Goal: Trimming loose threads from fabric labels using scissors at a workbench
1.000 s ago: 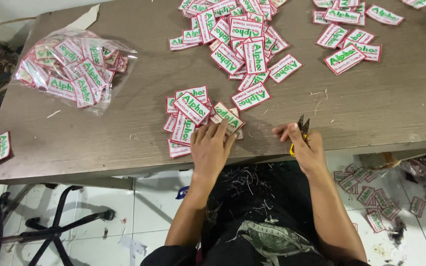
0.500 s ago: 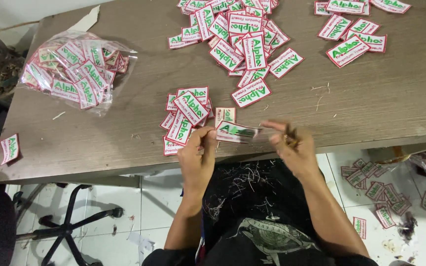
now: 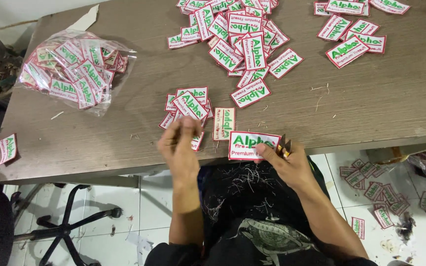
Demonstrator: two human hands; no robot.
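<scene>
My right hand (image 3: 288, 165) holds a white embroidered patch (image 3: 248, 146) with a red border and green lettering, pinched at its right edge over the table's front edge. The same hand also holds small yellow-handled snips (image 3: 284, 146), their tips pointing up. My left hand (image 3: 179, 145) hovers blurred just left of the patch, fingers together, over a small stack of the same patches (image 3: 187, 106). I cannot tell whether it holds anything.
A brown wooden table (image 3: 371, 103) carries a large heap of patches (image 3: 237, 34) at the back, more patches (image 3: 351, 34) at the back right, and a clear bag of patches (image 3: 75, 69) at the left. Thread scraps cover my lap. Patches lie on the floor (image 3: 375, 197). An office chair base (image 3: 65, 229) stands at the lower left.
The patch has passed into my right hand and turned face up at the table edge. My left hand let go and moved left toward the small stack.
</scene>
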